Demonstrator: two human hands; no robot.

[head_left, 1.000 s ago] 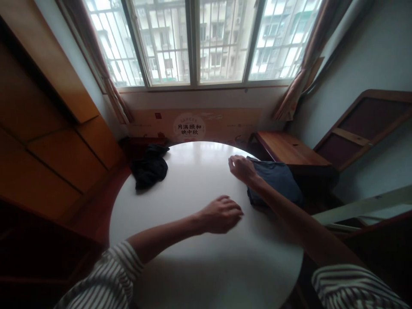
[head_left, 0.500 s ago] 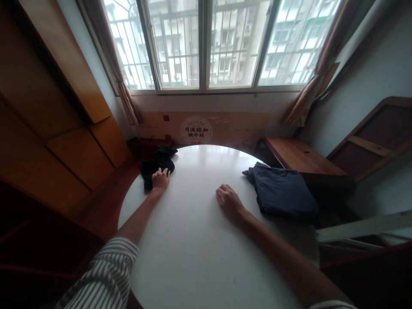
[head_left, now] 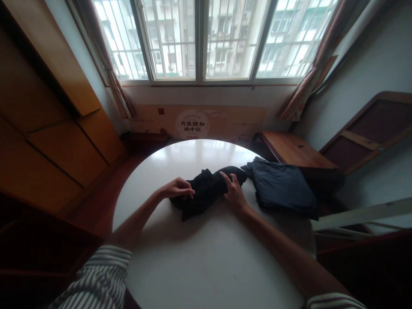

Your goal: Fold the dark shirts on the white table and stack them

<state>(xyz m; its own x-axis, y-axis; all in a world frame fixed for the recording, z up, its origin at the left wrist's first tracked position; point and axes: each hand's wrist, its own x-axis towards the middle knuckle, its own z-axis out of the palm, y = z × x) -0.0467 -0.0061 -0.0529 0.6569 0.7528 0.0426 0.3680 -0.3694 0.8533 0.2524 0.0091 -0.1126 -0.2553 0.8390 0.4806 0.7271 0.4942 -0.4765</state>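
A crumpled black piece of clothing (head_left: 206, 193) lies across the middle of the white round table (head_left: 206, 257). At its left end, my left hand (head_left: 178, 189) is closed in a pinch on the fabric. My right hand (head_left: 234, 191) rests on the right part of the same cloth, its fingers spread apart over it. The garment's exact kind cannot be made out in its bunched state. Just right of my right hand is a folded dark blue garment (head_left: 283, 186), whose left corner meets the black cloth.
A wooden desk (head_left: 289, 150) stands behind the table at the right, with a wooden-framed panel (head_left: 367, 128) against the wall. Wooden cabinets (head_left: 64, 146) line the left side. Beneath the barred window runs a printed banner (head_left: 193, 122).
The black clothing has come from the table's left edge to the middle, drawn along by my left hand. My right hand has opened from a loose fist and now touches it.
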